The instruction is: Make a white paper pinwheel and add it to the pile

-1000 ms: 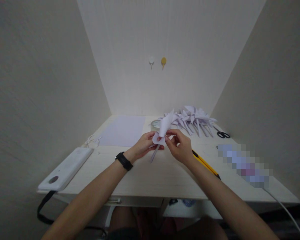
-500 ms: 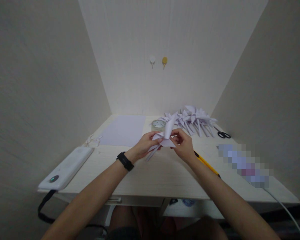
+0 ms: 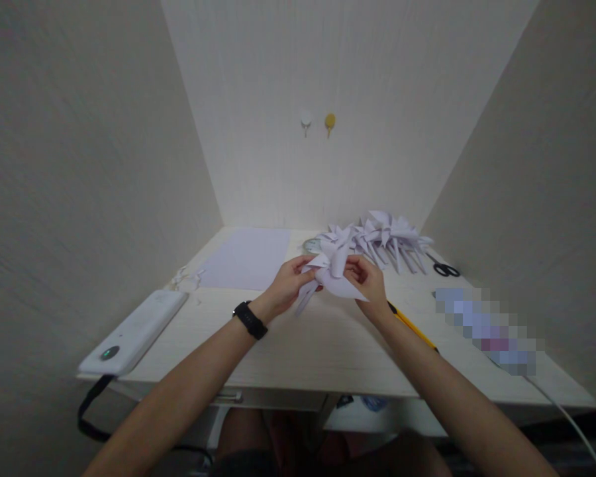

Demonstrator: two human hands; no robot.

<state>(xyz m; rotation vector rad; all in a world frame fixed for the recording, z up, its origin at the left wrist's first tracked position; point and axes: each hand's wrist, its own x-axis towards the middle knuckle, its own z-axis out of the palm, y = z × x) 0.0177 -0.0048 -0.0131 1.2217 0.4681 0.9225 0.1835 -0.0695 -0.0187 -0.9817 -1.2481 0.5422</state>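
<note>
A white paper pinwheel (image 3: 334,270) is held above the middle of the desk, its blades curled and its paper stick slanting down to the lower left. My left hand (image 3: 294,281) pinches it near the centre, thumb in front. At its right side my right hand (image 3: 366,278) has its fingers curled against the blades, with some fingertips hidden behind the paper. A clear tape roll (image 3: 311,246) lies just behind the pinwheel, partly covered by it. Several finished paper pinwheels (image 3: 390,232) are heaped at the back right.
White paper sheets (image 3: 243,258) lie at the back left beside paper scraps (image 3: 189,277). A white power bank (image 3: 134,331) sits at the left edge. On the right are a yellow utility knife (image 3: 414,328), black scissors (image 3: 446,269) and a blurred-out item (image 3: 484,331) with a cable.
The pinwheel has turned in my hands, so its blades now spread wider and a broad blade points to the lower right. My right hand has shifted slightly along the paper.
</note>
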